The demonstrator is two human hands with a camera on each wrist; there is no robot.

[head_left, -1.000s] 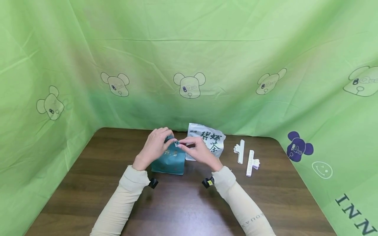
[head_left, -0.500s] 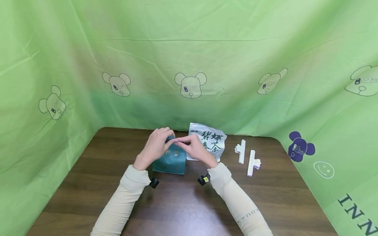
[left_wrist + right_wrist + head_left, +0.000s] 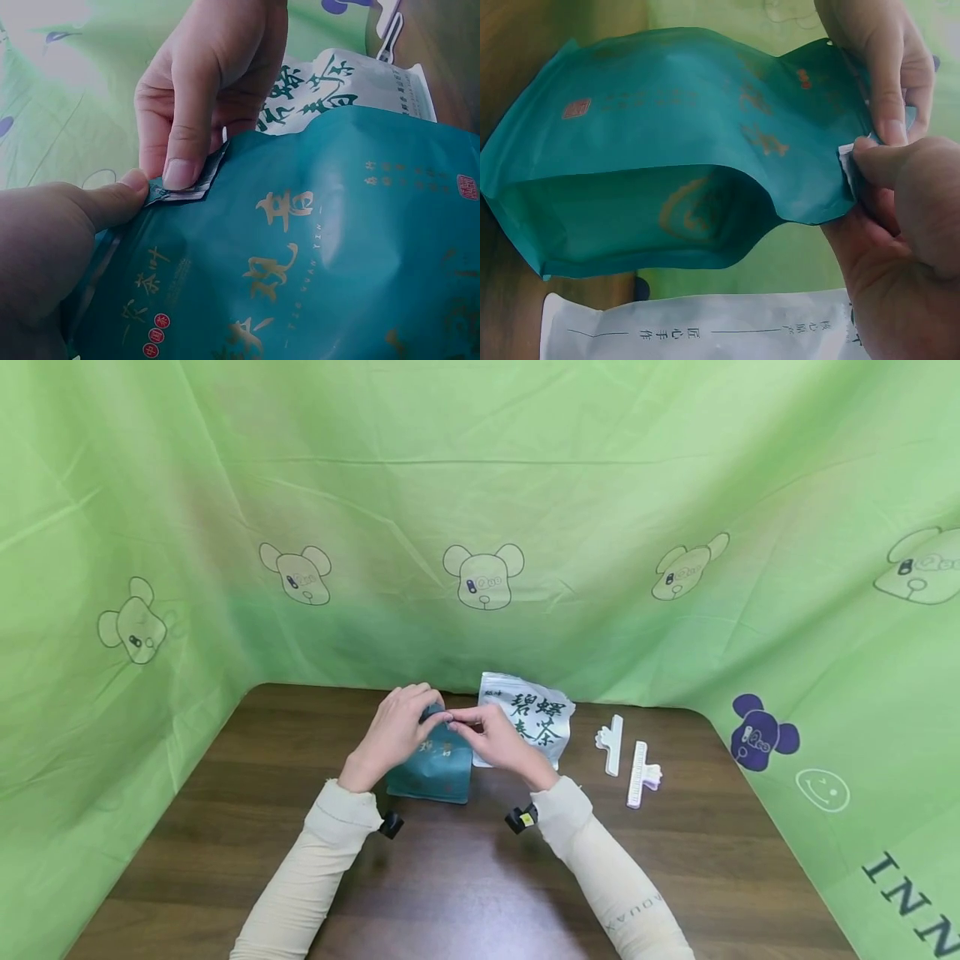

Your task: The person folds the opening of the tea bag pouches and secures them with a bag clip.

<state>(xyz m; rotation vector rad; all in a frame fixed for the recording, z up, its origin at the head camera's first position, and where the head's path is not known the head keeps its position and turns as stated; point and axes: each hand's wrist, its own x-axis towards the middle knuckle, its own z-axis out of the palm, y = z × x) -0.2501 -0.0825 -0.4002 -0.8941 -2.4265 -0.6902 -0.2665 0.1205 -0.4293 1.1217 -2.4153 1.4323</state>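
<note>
A teal tea bag (image 3: 433,777) with gold lettering stands on the table, its top between the two hands. My left hand (image 3: 397,727) holds the top edge, its thumb in front. With thumb and fingers, my right hand (image 3: 498,739) pinches the bag's top right corner, close by the left thumb. In the left wrist view, a folded-over flap (image 3: 184,193) with a pale, silvery side shows under the right thumb. The right wrist view shows the bag's side gusset (image 3: 630,217) and a pale bit of the fold. The left hand's fingers behind the bag are partly hidden.
A white tea bag (image 3: 553,714) with dark green lettering leans just right of the teal one. Two white clips, an upper one (image 3: 613,747) and a lower one (image 3: 636,777), lie farther right on the brown table (image 3: 450,877). Green cloth (image 3: 480,643) hangs behind.
My right hand has shifted slightly left and its fingers have closed over the flap that showed between the hands a second ago. The left hand and the bag stay nearly in place.
</note>
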